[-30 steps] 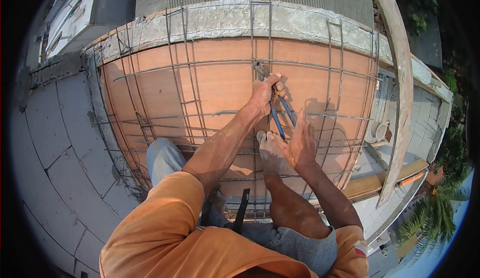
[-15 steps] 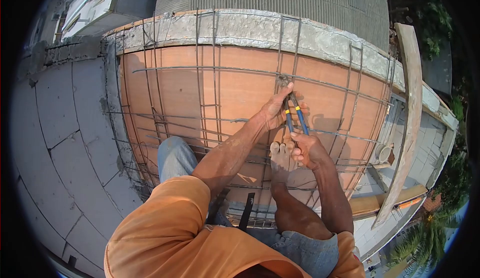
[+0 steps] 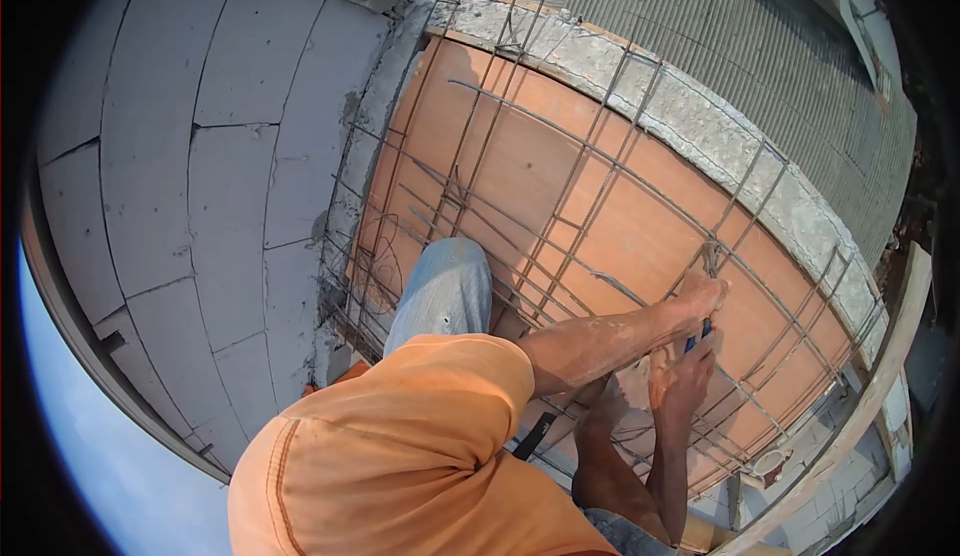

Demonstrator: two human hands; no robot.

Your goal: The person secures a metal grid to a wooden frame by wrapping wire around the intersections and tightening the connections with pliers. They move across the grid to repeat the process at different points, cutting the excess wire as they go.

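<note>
My right hand [image 3: 682, 374] is closed on the blue handles of pliers [image 3: 705, 329], below my left hand. My left hand [image 3: 703, 294] has its fingers closed around something I cannot make out, beside a small wire bundle [image 3: 711, 252] under a long rebar [image 3: 625, 168]. The pliers' jaws are hidden behind my left hand. Crossing bars lie over the orange-brown panel [image 3: 640, 226].
Rough concrete [image 3: 690, 128] edges the panel, with corrugated roofing [image 3: 720, 46] beyond. Pale blocks [image 3: 235, 176] stand at left and a wooden plank [image 3: 890, 356] at right. My jeans-covered knee [image 3: 445, 276] is bent over the bars.
The view has turned and shifted, so the hands appear farther right and lower. My left hand has closed more tightly near the wire bundle, and the pliers are now mostly hidden.
</note>
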